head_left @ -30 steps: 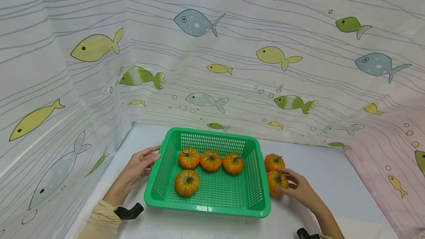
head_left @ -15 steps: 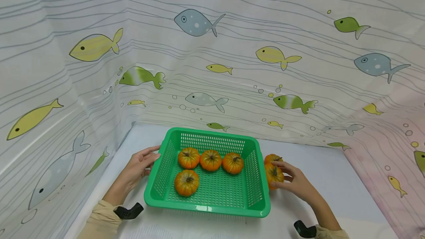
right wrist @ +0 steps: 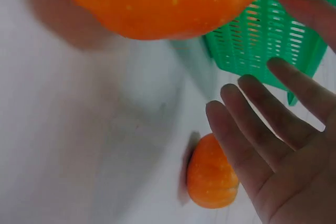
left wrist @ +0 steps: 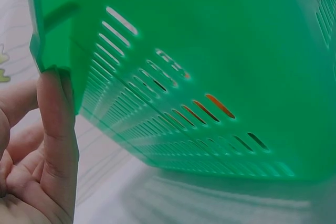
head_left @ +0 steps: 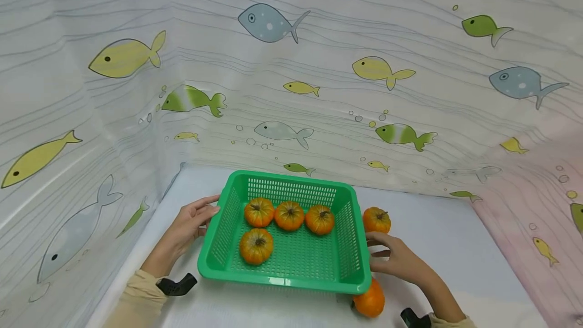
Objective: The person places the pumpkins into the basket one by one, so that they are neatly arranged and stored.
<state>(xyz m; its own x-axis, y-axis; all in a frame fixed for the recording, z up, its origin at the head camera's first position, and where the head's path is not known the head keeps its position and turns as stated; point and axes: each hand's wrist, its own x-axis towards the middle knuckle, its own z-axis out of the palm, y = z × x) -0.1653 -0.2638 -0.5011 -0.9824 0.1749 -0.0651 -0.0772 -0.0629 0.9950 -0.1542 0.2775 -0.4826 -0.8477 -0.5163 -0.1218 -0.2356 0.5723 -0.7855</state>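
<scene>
A green plastic basket (head_left: 284, 281) holds several small orange pumpkins: three in a row along the back (head_left: 289, 215) and one at the front left (head_left: 256, 246). My left hand (head_left: 189, 224) holds the basket's left rim, a fingertip up under the lip in the left wrist view. Beside the right wall, my right hand (head_left: 398, 259) has its fingers spread and nothing in them, fingertips right at the rim. One pumpkin (head_left: 376, 220) sits behind that hand. Another pumpkin (head_left: 370, 298) lies on its side by the basket's front right corner, large at the top of the right wrist view.
A white cloth (head_left: 432, 221) covers the tabletop. A fish-patterned curtain (head_left: 337, 115) rises at the back and along both sides. Black devices (head_left: 176, 285) are worn at the wrists.
The pumpkin under my right hand slid back, then left its fingers; it now lies tipped over nearer the front. My right hand shifted toward the basket. My left hand kept its place.
</scene>
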